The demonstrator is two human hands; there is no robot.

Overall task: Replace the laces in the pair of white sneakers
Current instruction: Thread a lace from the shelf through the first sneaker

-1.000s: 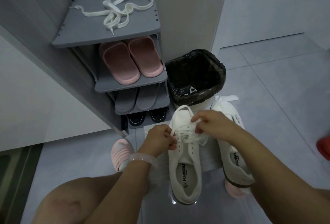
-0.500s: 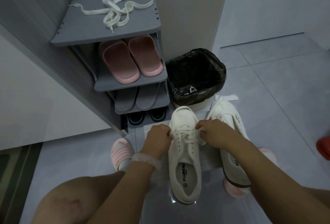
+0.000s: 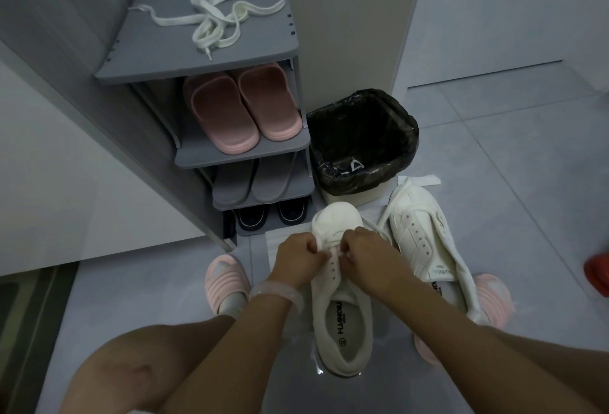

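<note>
The person crouches over the near sneaker (image 3: 342, 311), which sits flat on the floor (image 3: 494, 150) with its toe pointing away, so the eyelet rows face up where both hands can work them. The left hand (image 3: 298, 257) and right hand (image 3: 365, 250) meet over the front of the tongue, fingers curled and pinching what looks like the white lace (image 3: 326, 245) at the lowest eyelets; the exact hold is too small to make out. Working from both sides probably keeps the two ends even while they are drawn through. The second sneaker (image 3: 425, 245) lies just to the right, its eyelets bare and flaps spread, likely waiting its turn. A loose pile of cream laces (image 3: 227, 18) rests on the top of the shoe rack (image 3: 158, 61), set apart from the work, though whether those are the old pair cannot be told. A lined bin (image 3: 362, 143) stands just beyond the toes.
</note>
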